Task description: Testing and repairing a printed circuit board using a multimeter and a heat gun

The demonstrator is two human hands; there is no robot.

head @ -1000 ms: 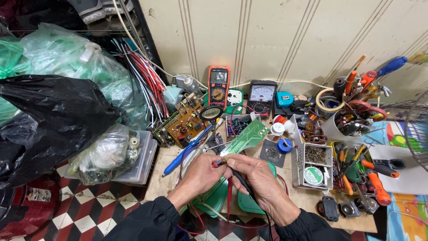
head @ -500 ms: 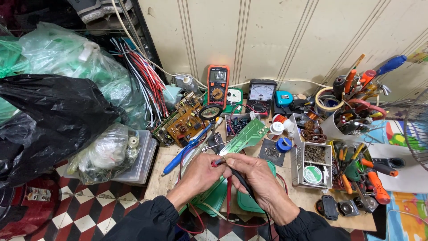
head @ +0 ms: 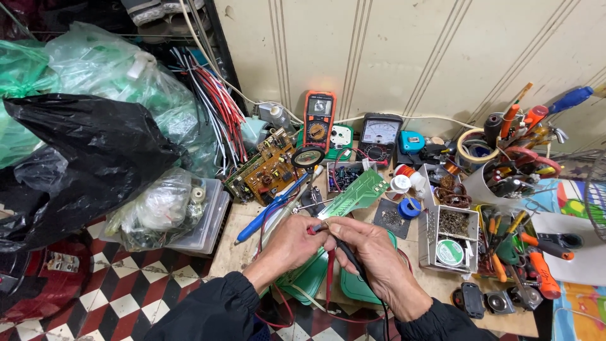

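Observation:
My left hand (head: pixel 291 242) pinches a red test probe near the lower corner of a green circuit board (head: pixel 355 192) that sits tilted above the bench. My right hand (head: pixel 368 252) grips a black test probe (head: pixel 348 254), its tip up at the same corner of the board, thumb and finger close to the left hand's fingertips. Red and black leads run from both hands down toward me. Green plastic lids (head: pixel 311 278) lie under my hands.
An orange multimeter (head: pixel 319 119), an analog meter (head: pixel 379 134), a brown circuit board (head: pixel 268 169), a blue-handled tool (head: pixel 268 211), a metal parts box (head: pixel 452 235) and a cup of tools (head: pixel 511 151) crowd the bench. Black (head: pixel 82 158) and green bags (head: pixel 120 69) pile at left.

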